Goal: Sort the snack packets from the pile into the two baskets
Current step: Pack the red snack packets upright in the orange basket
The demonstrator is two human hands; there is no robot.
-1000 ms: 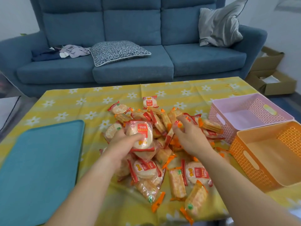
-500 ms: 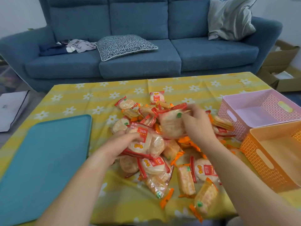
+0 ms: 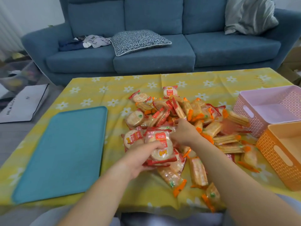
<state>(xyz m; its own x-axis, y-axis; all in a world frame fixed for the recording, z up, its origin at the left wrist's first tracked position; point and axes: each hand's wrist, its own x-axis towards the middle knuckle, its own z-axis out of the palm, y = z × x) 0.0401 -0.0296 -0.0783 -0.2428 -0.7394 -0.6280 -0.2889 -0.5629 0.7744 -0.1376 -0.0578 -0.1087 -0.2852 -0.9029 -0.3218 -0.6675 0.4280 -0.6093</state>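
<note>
A blue sofa [image 3: 154, 51] stood across the far side, with a patterned cushion [image 3: 140, 40] on its middle seat, a grey cushion [image 3: 249, 15] at its far right and a heap of clothes [image 3: 86, 42] on its left seat. Nearer lay the surface [image 3: 101, 97], covered in a yellow cloth with white flowers. On its left part sat a teal tray [image 3: 60, 152]. At the right edge stood a pink basket [image 3: 254, 115], farther off, and an orange basket [image 3: 276, 155], nearer, the two just beside each other. On the floor to the left lay a white bag [image 3: 24, 103].

The pile [image 3: 203, 121] of snack packets spread over the middle of the surface, between the tray and the baskets, reaching up against the pink basket's wall. One packet [image 3: 170, 92] lay alone at the far edge of the pile.

The left hand [image 3: 143, 158] was closed around a small stack of round packets [image 3: 160, 145] with red ends, held just above the near part of the pile, thumb on top. The right hand [image 3: 184, 131] reached into the pile's middle, fingers curled down among the packets; whether it gripped one I could not tell.
</note>
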